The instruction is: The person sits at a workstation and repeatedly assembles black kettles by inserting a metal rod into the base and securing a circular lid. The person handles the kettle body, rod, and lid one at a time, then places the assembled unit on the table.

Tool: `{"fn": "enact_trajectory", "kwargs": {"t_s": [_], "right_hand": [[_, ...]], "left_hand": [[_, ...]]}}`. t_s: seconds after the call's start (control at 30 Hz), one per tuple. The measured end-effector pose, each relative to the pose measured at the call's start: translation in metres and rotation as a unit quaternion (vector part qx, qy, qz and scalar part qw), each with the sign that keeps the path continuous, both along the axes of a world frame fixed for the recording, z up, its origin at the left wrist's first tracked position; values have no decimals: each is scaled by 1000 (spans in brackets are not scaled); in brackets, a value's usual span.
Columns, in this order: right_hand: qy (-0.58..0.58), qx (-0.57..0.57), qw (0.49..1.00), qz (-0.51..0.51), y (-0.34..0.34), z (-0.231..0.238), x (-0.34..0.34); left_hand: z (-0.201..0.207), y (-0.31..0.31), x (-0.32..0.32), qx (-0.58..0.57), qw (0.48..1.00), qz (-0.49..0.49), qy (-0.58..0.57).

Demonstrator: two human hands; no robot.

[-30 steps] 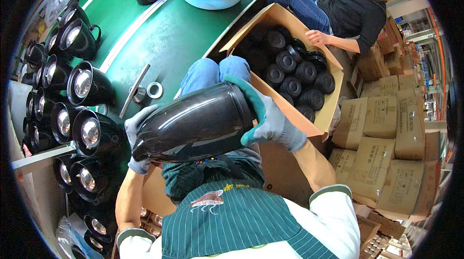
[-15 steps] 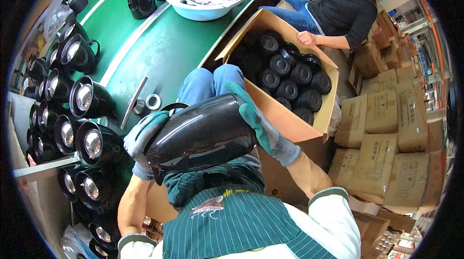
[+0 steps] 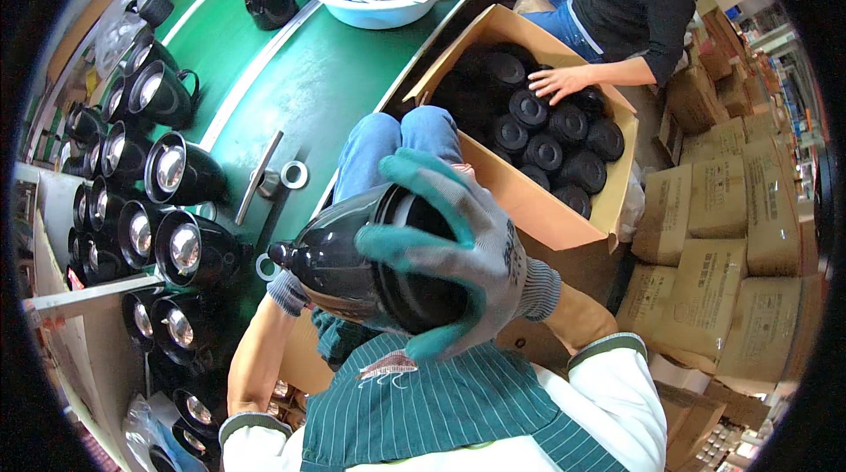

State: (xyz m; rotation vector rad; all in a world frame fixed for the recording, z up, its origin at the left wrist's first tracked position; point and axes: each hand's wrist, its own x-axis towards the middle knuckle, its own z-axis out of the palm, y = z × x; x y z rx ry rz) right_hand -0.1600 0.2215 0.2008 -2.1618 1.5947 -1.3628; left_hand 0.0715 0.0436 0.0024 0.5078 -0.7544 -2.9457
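A glossy black jug (image 3: 339, 234) is held over my lap, its small spout-like tip to the left and its round ribbed end to the right. My right hand (image 3: 463, 252), in a grey and green glove, wraps spread fingers around that round end. My left hand (image 3: 288, 292) is under the jug's left part; only its grey glove cuff shows clearly, and its fingers are hidden behind the jug. Left of the jug, on the green surface, lie a T-shaped metal tool (image 3: 261, 178) and a pale ring (image 3: 294, 175). Another ring (image 3: 264, 267) lies close to my left wrist.
Several black jugs with silvery insides (image 3: 185, 247) are stacked at the left. An open carton (image 3: 621, 181) of round black parts stands right of my knees, a co-worker's hand (image 3: 561, 81) over it. A blue basin (image 3: 370, 15) sits far ahead; cartons (image 3: 714, 269) are piled right.
The jug has turned, bringing its round end toward me. My right hand has moved from its side onto that end. The co-worker's hand has reached over the carton.
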Motion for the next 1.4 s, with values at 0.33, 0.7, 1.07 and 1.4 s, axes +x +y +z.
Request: {"fn": "enact_trajectory", "kwargs": {"t_s": [0.33,0.7,1.07,1.4], "right_hand": [[-405,120,906,-15,4,-63,-10],[-301,81,940,138,0,-116,-43],[-510,258,820,-4,-15,-33,7],[-299,48,953,0,-19,0,-5]], "left_hand": [[90,6,-5,-633,714,246,-172],[133,-23,-2,-818,481,311,-43],[153,-14,2,-862,404,305,-26],[128,-14,-40,-667,649,344,-124]]}}
